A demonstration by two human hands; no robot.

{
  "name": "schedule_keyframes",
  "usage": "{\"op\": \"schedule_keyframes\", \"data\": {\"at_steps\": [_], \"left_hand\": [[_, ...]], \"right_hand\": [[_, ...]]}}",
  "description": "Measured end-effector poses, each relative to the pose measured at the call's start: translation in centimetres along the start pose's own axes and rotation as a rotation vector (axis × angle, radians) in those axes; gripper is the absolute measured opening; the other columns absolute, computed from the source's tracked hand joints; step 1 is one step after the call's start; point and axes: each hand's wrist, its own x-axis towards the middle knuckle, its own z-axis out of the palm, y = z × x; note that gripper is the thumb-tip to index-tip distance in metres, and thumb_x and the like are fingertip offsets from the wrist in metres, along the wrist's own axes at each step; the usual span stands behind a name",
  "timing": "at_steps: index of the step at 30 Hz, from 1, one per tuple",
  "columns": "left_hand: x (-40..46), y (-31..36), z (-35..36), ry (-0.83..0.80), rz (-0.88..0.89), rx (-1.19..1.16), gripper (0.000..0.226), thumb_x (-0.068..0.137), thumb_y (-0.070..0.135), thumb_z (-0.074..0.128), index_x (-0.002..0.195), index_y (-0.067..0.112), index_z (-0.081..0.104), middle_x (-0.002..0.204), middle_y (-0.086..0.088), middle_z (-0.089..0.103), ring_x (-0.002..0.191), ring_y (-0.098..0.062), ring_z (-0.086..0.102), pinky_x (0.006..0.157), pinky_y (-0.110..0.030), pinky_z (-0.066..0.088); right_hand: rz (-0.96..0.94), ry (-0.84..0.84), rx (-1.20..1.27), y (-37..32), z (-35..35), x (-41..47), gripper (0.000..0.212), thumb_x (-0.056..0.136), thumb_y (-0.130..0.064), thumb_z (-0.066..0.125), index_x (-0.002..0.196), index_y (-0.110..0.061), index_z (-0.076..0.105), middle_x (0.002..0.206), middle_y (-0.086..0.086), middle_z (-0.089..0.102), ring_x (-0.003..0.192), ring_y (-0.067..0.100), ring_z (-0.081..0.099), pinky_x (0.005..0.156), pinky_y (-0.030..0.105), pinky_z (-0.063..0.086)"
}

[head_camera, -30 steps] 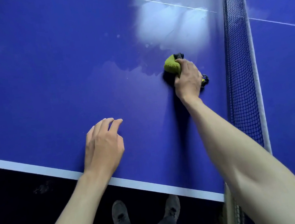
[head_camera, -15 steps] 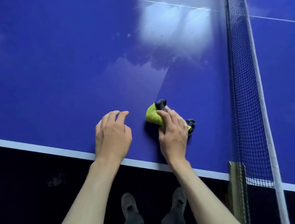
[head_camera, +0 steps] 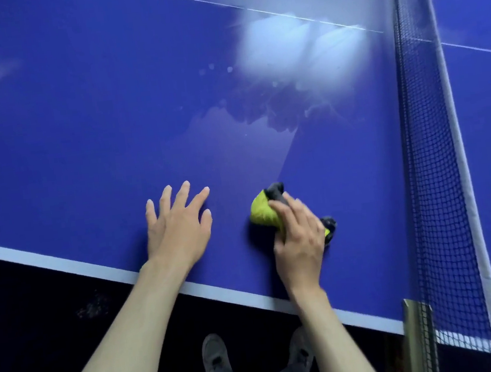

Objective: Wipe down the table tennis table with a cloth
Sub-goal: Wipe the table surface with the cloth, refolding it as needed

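Note:
The blue table tennis table (head_camera: 78, 128) fills the view, with a white line along its near edge. My right hand (head_camera: 298, 234) grips a bunched yellow-green and dark grey cloth (head_camera: 261, 213) and presses it on the tabletop close to the near edge. My left hand (head_camera: 178, 224) rests flat on the table to the left of the cloth, fingers spread and straight. A wet streak runs from the cloth up to a patch of glare and damp marks (head_camera: 289, 101) farther in.
The black net (head_camera: 431, 164) with its white top band stands to the right of my right hand, held by a metal post (head_camera: 416, 337) at the table's edge. My two shoes (head_camera: 215, 357) show on the dark floor below the edge.
My right hand has pulled the cloth from far up near the glare patch back toward the near edge. My left hand has spread its fingers flat.

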Motion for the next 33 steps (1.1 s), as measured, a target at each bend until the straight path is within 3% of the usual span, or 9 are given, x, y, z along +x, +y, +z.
{"op": "schedule_keyframes", "data": {"at_steps": [3,9,13,17,21,27,33], "left_hand": [[0.5,0.6,1.0,0.048,-0.065,-0.091,0.048,0.107,0.044,0.029,0.154,0.047,0.032,0.168,0.013,0.018,0.156,-0.025,0.007,0.124,-0.058,-0.001],[0.9,0.8,0.9,0.085,-0.080,-0.073,0.046,0.105,0.042,0.031,0.150,0.050,0.039,0.166,0.016,0.026,0.157,-0.024,0.006,0.118,-0.063,-0.015],[1.2,1.0,1.1,0.091,-0.090,-0.048,0.047,0.105,0.040,0.031,0.150,0.049,0.039,0.166,0.015,0.026,0.158,-0.026,0.003,0.120,-0.061,-0.016],[1.8,1.1,0.7,0.081,-0.076,-0.053,0.045,0.104,0.038,0.033,0.146,0.044,0.048,0.165,0.010,0.031,0.157,-0.028,0.006,0.121,-0.061,-0.014],[1.8,0.8,0.7,0.067,-0.053,-0.019,0.045,0.104,0.037,0.033,0.146,0.043,0.049,0.165,0.010,0.031,0.157,-0.029,0.008,0.122,-0.063,-0.008],[2.2,0.5,-0.5,0.077,0.021,-0.022,0.040,0.104,0.038,0.039,0.138,0.040,0.060,0.157,0.007,0.045,0.153,-0.025,0.023,0.124,-0.058,0.002],[4.0,-1.3,-2.5,0.199,0.033,-0.119,0.037,0.100,0.029,0.051,0.133,0.032,0.066,0.152,0.001,0.051,0.148,-0.023,0.032,0.125,-0.049,0.015]], "right_hand": [[-0.004,0.011,0.037,0.7,2.0,8.6,0.067,0.074,0.003,0.064,0.132,-0.032,0.064,0.146,-0.009,0.058,0.137,0.022,0.053,0.111,0.047,0.041],[0.046,0.015,0.004,1.1,4.6,24.3,0.059,0.083,-0.006,0.058,0.135,-0.033,0.061,0.140,-0.008,0.061,0.132,0.022,0.053,0.108,0.042,0.036],[0.109,0.007,0.039,0.4,5.5,27.5,0.062,0.082,-0.005,0.055,0.137,-0.033,0.061,0.139,-0.006,0.062,0.132,0.023,0.052,0.111,0.041,0.035],[0.045,-0.016,0.125,-0.6,4.7,21.2,0.063,0.075,-0.005,0.059,0.132,-0.032,0.065,0.139,-0.009,0.063,0.132,0.021,0.054,0.111,0.040,0.035],[0.004,-0.081,0.149,-2.4,3.1,9.5,0.063,0.074,-0.009,0.060,0.130,-0.036,0.064,0.147,-0.014,0.057,0.139,0.018,0.049,0.116,0.045,0.035],[-0.116,-0.163,0.109,-5.4,0.5,-7.1,0.067,0.071,-0.006,0.064,0.130,-0.038,0.065,0.154,-0.019,0.049,0.145,0.011,0.043,0.119,0.042,0.033],[-0.238,-0.217,0.136,-4.6,-0.1,-9.8,0.065,0.072,-0.007,0.069,0.129,-0.040,0.068,0.155,-0.020,0.048,0.147,0.009,0.042,0.114,0.044,0.039]]}}
